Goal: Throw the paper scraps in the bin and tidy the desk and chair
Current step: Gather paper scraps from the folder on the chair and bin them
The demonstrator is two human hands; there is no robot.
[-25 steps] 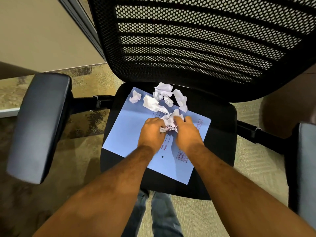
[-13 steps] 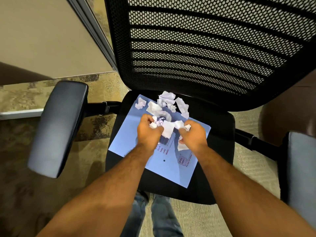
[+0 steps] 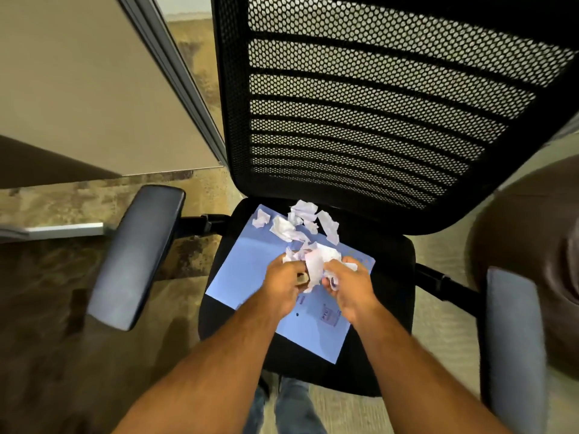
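Observation:
A black mesh office chair [image 3: 391, 264] stands in front of me, and a blue sheet [image 3: 247, 270] lies on its seat. Several crumpled white paper scraps [image 3: 300, 222] rest on the sheet's far corner. My left hand [image 3: 282, 285] and my right hand [image 3: 349, 285] are close together above the sheet's middle. Both grip a bundle of white scraps [image 3: 318, 261] held between them, lifted a little off the sheet.
The chair's left armrest [image 3: 134, 255] and right armrest [image 3: 513, 336] flank the seat. A beige partition panel [image 3: 94, 89] stands at the left. A brown rounded object [image 3: 526, 245] sits at the right edge. My jeans [image 3: 288, 405] show under the seat's front edge.
My hands gathered scraps off the sheet and lifted them together. The view has shifted so the chair sits further right and lower.

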